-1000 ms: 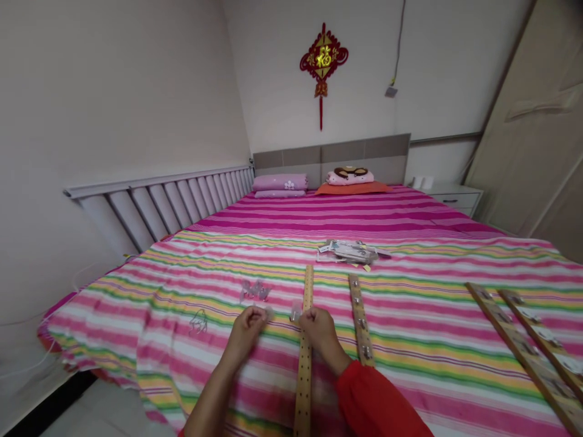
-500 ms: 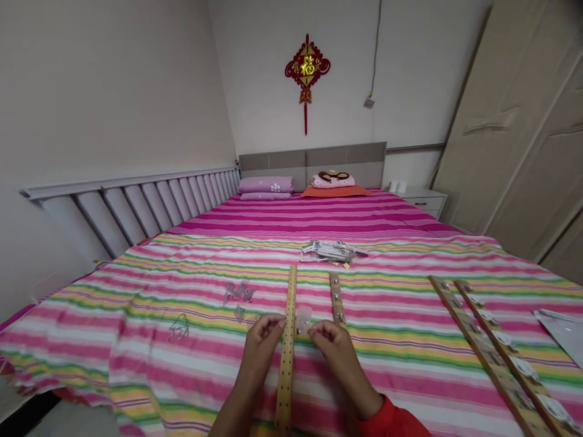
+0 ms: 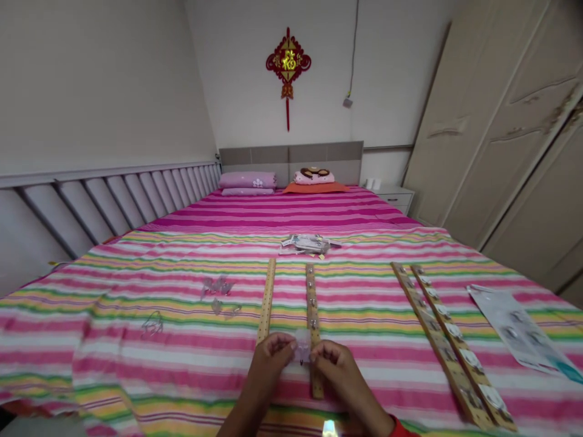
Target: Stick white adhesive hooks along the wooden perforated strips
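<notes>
Both my hands meet low in the middle of the view, over a wooden strip with metal studs (image 3: 312, 309). My left hand (image 3: 269, 369) and my right hand (image 3: 337, 370) pinch a small clear plastic piece (image 3: 302, 346) between them. The strip runs under my right fingers. To the left, a holed wooden strip (image 3: 268, 297) ends just beyond my left hand. Two wooden strips with round white discs (image 3: 449, 340) lie side by side to the right. Loose clear plastic pieces (image 3: 216, 291) rest on the striped bedsheet (image 3: 136, 364).
A pile of packets (image 3: 304, 244) lies farther up the bed, and a printed sheet (image 3: 514, 328) lies at the right. Pillows (image 3: 248, 180) stand at the headboard. A slatted wall guard (image 3: 113, 206) runs along the left, with a wardrobe (image 3: 492, 121) to the right.
My hands have shifted right, from the holed strip to over the studded strip, still holding the clear piece. The view has turned, bringing the printed sheet and more of the wardrobe in at the right.
</notes>
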Demonstrator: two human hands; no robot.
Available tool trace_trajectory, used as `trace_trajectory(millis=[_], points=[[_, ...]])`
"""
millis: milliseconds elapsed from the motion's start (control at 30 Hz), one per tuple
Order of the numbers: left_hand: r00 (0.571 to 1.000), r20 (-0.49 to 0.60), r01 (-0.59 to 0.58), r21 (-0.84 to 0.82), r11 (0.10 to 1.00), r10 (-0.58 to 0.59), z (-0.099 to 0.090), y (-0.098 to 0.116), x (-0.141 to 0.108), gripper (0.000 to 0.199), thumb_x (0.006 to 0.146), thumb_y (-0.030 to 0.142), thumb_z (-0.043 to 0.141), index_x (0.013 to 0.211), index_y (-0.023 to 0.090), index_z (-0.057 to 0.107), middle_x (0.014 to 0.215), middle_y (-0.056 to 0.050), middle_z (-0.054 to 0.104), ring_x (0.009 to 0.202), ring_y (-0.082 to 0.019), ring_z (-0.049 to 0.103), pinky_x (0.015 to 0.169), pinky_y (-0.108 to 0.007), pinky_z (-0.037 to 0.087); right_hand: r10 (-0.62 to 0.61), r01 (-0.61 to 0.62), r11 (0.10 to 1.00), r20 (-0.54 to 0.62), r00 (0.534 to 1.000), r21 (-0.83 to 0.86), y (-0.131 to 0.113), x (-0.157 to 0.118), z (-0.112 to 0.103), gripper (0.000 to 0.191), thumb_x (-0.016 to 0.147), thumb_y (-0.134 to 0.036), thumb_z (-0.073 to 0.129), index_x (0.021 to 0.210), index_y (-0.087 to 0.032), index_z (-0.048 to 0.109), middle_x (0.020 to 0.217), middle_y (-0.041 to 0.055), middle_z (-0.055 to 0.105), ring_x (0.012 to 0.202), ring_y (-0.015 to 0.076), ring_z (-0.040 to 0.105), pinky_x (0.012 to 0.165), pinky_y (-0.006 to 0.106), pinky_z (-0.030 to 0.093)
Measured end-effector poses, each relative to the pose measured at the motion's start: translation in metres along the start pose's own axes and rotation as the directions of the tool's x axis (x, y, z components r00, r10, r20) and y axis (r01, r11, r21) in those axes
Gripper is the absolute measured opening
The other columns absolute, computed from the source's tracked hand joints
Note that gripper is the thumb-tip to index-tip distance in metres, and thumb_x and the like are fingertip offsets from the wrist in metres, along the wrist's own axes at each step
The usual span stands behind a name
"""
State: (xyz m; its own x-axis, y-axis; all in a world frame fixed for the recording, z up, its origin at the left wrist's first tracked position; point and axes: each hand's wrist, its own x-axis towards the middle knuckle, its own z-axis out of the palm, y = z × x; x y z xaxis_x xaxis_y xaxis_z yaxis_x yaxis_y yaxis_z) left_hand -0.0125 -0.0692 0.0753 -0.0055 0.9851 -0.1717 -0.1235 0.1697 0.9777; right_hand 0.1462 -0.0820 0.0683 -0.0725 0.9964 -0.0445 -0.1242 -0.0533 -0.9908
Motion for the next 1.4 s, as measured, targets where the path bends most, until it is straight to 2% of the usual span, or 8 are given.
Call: trace_trajectory(millis=[200,300,400,600,733,900,1067,1400], points=[[0.998,-0.016,0.054,0.004,0.999,-0.054,0.023,-0.018,-0.002,0.029,0.053,0.039,0.076,0.063,0.015,0.063,0.051,0.003,0.058,0.050,-0.009,0.049,0.054,-0.022,0.039,0.077,-0.073,0.997,-0.129,0.989,0.033,0.018,-0.005,-0.015,0.045,0.057,-0.059,0.072,0.054,-0.017,0.057,0.037,-0.0039,0.051,0.031,0.0071,0.039,0.035,0.020,0.027],[0.997,-0.016,0.069,-0.003,0.998,-0.069,0.030,-0.023,0.000,0.028,0.053,0.039,0.074,0.063,0.015,0.063,0.050,0.003,0.058,0.048,-0.009,0.048,0.051,-0.022,0.036,0.105,-0.089,0.992,-0.201,0.974,0.087,0.020,-0.004,-0.017,0.048,0.051,-0.061,0.075,0.059,-0.017,0.059,0.036,-0.0028,0.054,0.031,0.0084,0.042,0.035,0.020,0.030],[0.998,0.001,0.069,0.025,0.997,-0.069,0.032,-0.027,0.004,0.025,0.053,0.037,0.073,0.060,0.016,0.061,0.047,0.004,0.055,0.047,-0.009,0.048,0.051,-0.023,0.037,0.119,-0.091,0.986,-0.212,0.970,0.138,0.022,-0.002,-0.018,0.050,0.046,-0.060,0.078,0.064,-0.015,0.063,0.039,-0.0020,0.056,0.034,0.0091,0.045,0.037,0.020,0.033],[0.999,-0.018,0.042,0.061,0.997,-0.041,0.030,-0.038,0.016,0.020,0.053,0.031,0.070,0.060,0.017,0.059,0.051,0.003,0.059,0.051,-0.012,0.054,0.054,-0.024,0.041,0.101,-0.073,0.989,-0.229,0.968,0.128,0.031,0.001,-0.016,0.045,0.049,-0.057,0.077,0.058,-0.016,0.062,0.040,-0.0025,0.055,0.035,0.0095,0.045,0.038,0.022,0.034],[0.999,-0.040,-0.004,0.171,0.985,0.011,0.033,-0.041,0.023,0.016,0.056,0.031,0.067,0.061,0.018,0.059,0.053,0.002,0.060,0.053,-0.014,0.055,0.056,-0.025,0.043,0.040,-0.019,0.997,-0.285,0.958,0.075,0.033,0.006,-0.015,0.040,0.053,-0.054,0.075,0.054,-0.017,0.061,0.043,-0.0024,0.055,0.038,0.0103,0.045,0.040,0.023,0.035],[0.994,-0.071,-0.055,0.310,0.949,0.081,0.034,-0.046,0.030,0.007,0.060,0.025,0.062,0.059,0.019,0.058,0.056,0.002,0.060,0.059,-0.015,0.058,0.059,-0.026,0.044,0.021,-0.021,1.000,-0.319,0.948,0.003,0.039,0.013,-0.017,0.036,0.055,-0.052,0.072,0.053,-0.018,0.058,0.042,-0.0033,0.052,0.038,0.0116,0.045,0.040,0.025,0.036],[0.996,-0.067,-0.030,0.344,0.939,0.056,0.033,-0.051,0.035,0.003,0.061,0.020,0.060,0.060,0.020,0.057,0.057,0.002,0.061,0.060,-0.016,0.058,0.060,-0.026,0.044,0.036,-0.048,0.998,-0.327,0.944,-0.031,0.045,0.017,-0.018,0.030,0.057,-0.046,0.068,0.053,-0.019,0.056,0.042,-0.0043,0.050,0.038,0.0114,0.044,0.040,0.024,0.035],[0.995,-0.086,-0.021,0.361,0.932,0.056,0.036,-0.046,0.034,0.007,0.062,0.016,0.060,0.058,0.020,0.055,0.056,0.002,0.058,0.059,-0.016,0.057,0.059,-0.026,0.044,0.020,-0.055,0.994,-0.330,0.944,-0.096,0.047,0.020,-0.018,0.022,0.061,-0.039,0.061,0.051,-0.021,0.055,0.039,-0.0053,0.047,0.038,0.0114,0.040,0.039,0.024,0.031]])
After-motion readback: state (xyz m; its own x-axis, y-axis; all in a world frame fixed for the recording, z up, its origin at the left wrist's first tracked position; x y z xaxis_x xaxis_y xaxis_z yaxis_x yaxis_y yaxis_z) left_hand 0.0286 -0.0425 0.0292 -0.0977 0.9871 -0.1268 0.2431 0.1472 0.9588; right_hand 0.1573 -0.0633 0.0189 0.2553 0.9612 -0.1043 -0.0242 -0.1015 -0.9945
